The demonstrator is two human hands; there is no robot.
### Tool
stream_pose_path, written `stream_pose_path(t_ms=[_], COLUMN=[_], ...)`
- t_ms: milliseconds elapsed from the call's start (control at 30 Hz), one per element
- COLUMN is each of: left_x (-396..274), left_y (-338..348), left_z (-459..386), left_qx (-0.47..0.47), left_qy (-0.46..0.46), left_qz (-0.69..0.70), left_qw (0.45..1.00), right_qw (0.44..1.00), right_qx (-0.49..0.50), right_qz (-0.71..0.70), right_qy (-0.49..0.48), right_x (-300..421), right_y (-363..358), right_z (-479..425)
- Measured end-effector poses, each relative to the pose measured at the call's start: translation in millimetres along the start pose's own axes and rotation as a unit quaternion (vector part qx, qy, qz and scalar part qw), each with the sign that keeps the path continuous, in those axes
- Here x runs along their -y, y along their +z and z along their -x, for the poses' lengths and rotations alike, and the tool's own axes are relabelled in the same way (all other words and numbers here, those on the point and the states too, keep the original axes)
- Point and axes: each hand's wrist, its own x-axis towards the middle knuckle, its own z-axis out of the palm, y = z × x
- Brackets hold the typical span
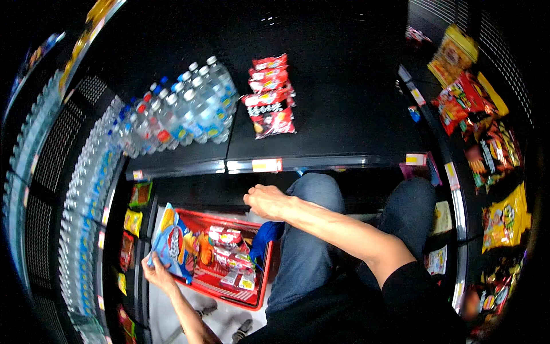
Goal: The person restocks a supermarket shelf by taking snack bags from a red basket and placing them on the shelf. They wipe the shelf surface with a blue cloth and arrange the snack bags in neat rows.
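My left hand grips the lower left edge of a blue snack bag, which leans at the left side of a red plastic shopping basket. Inside the basket are red-and-white packages, an orange item and a white-and-red box. A dark blue item bulges at its right end. My right hand hovers past the basket's far rim, in front of my knee, with its fingers curled; whether anything is inside them is hidden.
Ahead is a black shelf with a price-tagged front edge, bearing clear drink bottles and red snack bags. More bottles line the left side. Colourful snack bags fill the right side. Small packets sit on low shelves at left.
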Motion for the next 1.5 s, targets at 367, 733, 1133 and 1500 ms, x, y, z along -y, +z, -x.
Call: stream_pose_path(t_ms=[367, 733, 1133, 1500], left_x=[-285.9, -413.6, -418.5, -355.7], left_y=[83.1, 276.8, 469.9, 518.0], left_z=[-15.8, 43.2, 117.0, 141.3], left_qx=[0.121, 0.362, 0.464, 0.565], left_qy=[0.162, 0.221, 0.113, 0.057], left_qz=[0.067, 0.256, 0.353, 0.272], left_qw=[0.977, 0.869, 0.804, 0.777], right_qw=[0.943, 0.868, 0.813, 0.849], right_qx=[-0.211, -0.245, -0.374, -0.33], right_qz=[-0.258, -0.418, -0.364, -0.243], right_qy=[0.012, 0.111, 0.258, 0.334], right_x=[-21.1, -110.2, -222.3, -263.7], right_y=[-113.6, -223.3, -235.8, -229.2], right_z=[37.2, 142.6, 213.4, 236.5])
